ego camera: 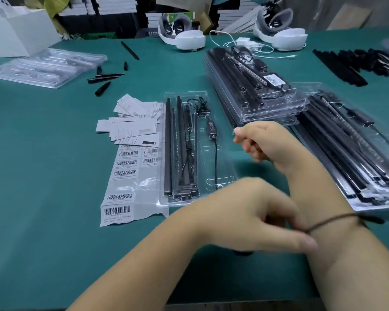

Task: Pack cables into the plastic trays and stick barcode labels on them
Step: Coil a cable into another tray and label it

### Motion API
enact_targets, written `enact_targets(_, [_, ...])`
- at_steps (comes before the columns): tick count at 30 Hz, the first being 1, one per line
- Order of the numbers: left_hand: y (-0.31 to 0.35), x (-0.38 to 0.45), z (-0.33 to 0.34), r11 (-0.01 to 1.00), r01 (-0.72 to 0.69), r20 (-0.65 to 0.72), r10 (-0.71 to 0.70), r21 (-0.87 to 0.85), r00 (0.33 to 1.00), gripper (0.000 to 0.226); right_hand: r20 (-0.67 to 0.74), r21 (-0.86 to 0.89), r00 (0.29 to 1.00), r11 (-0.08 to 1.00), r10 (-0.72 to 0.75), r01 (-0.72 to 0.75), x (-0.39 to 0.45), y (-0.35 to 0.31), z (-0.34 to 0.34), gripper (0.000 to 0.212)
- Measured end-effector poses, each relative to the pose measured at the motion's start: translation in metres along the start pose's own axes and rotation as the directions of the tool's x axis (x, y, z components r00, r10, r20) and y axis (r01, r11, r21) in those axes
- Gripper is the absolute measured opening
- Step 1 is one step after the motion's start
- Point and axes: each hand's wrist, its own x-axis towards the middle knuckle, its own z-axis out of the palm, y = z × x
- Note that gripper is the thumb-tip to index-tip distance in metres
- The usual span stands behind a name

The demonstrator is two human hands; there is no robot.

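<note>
I see a wide teal-green work table (43, 221) filling the view, and on its right side 2 stacks of filled clear plastic trays (256, 86) holding black rods, the nearer stack (350, 153) lying just beside my right arm. At the far left lies a pile of empty clear plastic trays (47, 67). In the middle sits the open clear plastic tray (184, 149) being packed, with long black rods in its left channels and a black cable with an inline controller (212, 140) lying in its right part. Touching that tray's left edge is a grey backing sheet of barcode labels (126, 182), with loose white paper slips (133, 122) piled above it. My left hand (245, 216) reaches across and pinches the thin dark cord bracelet (337, 218) on my right wrist. My right hand (261, 140) hovers over the tray's right edge, fingers loosely curled, holding nothing that I can see.
</note>
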Motion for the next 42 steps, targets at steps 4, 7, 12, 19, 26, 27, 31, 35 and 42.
enact_targets(4, [-0.004, -0.009, -0.023, 0.921, -0.078, -0.271, -0.031, -0.381, 0.962, 0.018, 0.337, 0.188, 0.932, 0.980, -0.133, 0.072, -0.013, -0.004, -0.004, 0.024])
enact_targets(7, [-0.009, -0.014, -0.039, 0.825, -0.161, -0.436, -0.112, -0.541, 0.893, 0.019, 0.475, 0.134, 0.872, 0.989, -0.117, 0.060, -0.017, -0.004, -0.006, 0.026])
enact_targets(12, [-0.023, -0.013, -0.062, 0.805, -0.123, -0.662, -0.378, -0.580, 0.648, 0.023, 0.741, 0.126, 0.671, 0.987, -0.025, -0.103, -0.017, -0.008, 0.002, 0.071])
enact_targets(19, [-0.031, 0.001, -0.068, 0.756, 0.414, -0.529, -0.653, -0.508, 0.543, 0.031, 0.637, -0.052, 0.771, 0.997, -0.008, 0.053, -0.022, -0.011, 0.010, 0.018])
enact_targets(26, [-0.043, -0.011, -0.055, 0.872, 0.429, -0.332, -0.343, 0.234, 0.879, 0.027, 0.567, -0.145, 0.822, 0.989, 0.059, 0.029, -0.027, -0.017, 0.008, 0.016])
enact_targets(27, [-0.043, -0.015, -0.058, 0.876, 0.416, -0.275, -0.349, 0.245, 0.896, 0.032, 0.561, -0.148, 0.825, 0.989, 0.065, 0.023, -0.028, -0.018, 0.007, 0.016])
enact_targets(31, [-0.049, -0.014, -0.057, 0.832, 0.416, -0.271, -0.332, 0.367, 0.904, 0.057, 0.528, -0.150, 0.845, 0.989, 0.083, -0.003, -0.027, -0.019, 0.007, 0.029])
enact_targets(35, [-0.052, -0.010, -0.056, 0.807, 0.422, -0.354, -0.285, 0.413, 0.891, 0.038, 0.522, -0.140, 0.850, 0.990, 0.074, -0.001, -0.028, -0.021, 0.006, 0.042])
enact_targets(42, [-0.048, -0.010, -0.058, 0.876, 0.361, -0.264, -0.284, 0.318, 0.922, 0.014, 0.548, -0.056, 0.836, 0.998, -0.004, 0.041, -0.027, -0.018, -0.003, 0.028])
